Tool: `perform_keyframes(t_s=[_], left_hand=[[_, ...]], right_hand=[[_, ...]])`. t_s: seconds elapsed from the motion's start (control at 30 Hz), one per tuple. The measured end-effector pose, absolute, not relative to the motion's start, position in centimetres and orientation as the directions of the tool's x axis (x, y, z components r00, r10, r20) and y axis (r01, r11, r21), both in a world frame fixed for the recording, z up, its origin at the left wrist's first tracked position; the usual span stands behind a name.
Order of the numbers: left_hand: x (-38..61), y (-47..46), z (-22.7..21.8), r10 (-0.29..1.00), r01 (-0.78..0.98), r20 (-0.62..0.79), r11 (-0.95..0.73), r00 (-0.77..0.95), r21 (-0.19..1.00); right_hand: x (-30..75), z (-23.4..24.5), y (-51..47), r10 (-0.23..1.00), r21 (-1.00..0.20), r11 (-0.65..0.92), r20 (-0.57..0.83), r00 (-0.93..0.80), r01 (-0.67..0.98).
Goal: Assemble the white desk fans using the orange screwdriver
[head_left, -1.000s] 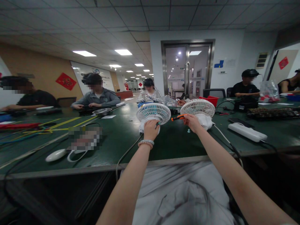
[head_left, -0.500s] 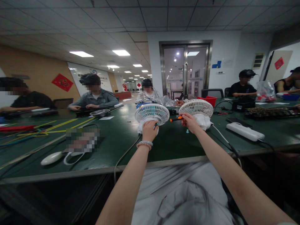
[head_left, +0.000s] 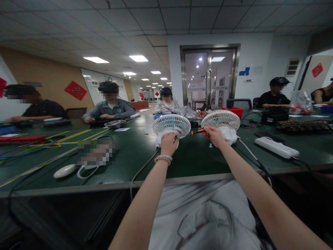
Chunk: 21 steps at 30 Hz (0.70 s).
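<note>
Two small white fans stand side by side on the table, their round grilles tilted upward. My left hand point(head_left: 169, 144) is closed over the back of the left fan point(head_left: 171, 124). By its thumb shows a small dark and teal piece point(head_left: 177, 137), too small to make out. My right hand point(head_left: 213, 136) grips an orange and black screwdriver point(head_left: 198, 131), which points left toward the left fan with a gap between them. That hand is in front of the right fan point(head_left: 221, 119). A small pale-teal piece point(head_left: 211, 145) is on the table below the right hand.
A white power strip point(head_left: 277, 147) lies to the right beside a dark flat object. Left are a white oval-ended item point(head_left: 65, 171), a blurred-out object and yellow cables point(head_left: 75, 140). A red bin point(head_left: 235, 112) and plastic bags are behind the fans. Several people sit around the green table point(head_left: 192, 166).
The whole view has shifted slightly, with the scene sitting further right. Both hands keep nearly the same places relative to the fans, and the screwdriver remains in my right hand.
</note>
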<state>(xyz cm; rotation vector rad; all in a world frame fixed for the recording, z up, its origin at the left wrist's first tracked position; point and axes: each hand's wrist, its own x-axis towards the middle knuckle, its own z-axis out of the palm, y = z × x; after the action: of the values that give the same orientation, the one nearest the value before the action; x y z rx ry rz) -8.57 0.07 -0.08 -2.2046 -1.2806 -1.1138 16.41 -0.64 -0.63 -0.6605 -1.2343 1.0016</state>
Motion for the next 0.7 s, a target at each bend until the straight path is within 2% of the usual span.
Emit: perform_keyframes(t_s=[0.23,0.47,0.7], left_hand=[[-8.51,-0.17,0.09,0.572,0.849,0.772,-0.523,0.277,0.083],[-8.38,-0.21,0.11,0.569,0.846,0.772,-0.527,0.283,0.078],[-8.35,0.24,0.00,0.579,0.853,0.770,-0.514,0.268,0.090]], right_hand=[[16.04,-1.00,-0.27,0.913,-0.879,0.403,0.407,0.040,-0.254],[16.10,-1.04,-0.41,0.876,-0.847,0.473,0.482,0.027,-0.242],[16.22,-0.34,-1.17,0.891,-0.837,0.402,0.451,-0.053,-0.370]])
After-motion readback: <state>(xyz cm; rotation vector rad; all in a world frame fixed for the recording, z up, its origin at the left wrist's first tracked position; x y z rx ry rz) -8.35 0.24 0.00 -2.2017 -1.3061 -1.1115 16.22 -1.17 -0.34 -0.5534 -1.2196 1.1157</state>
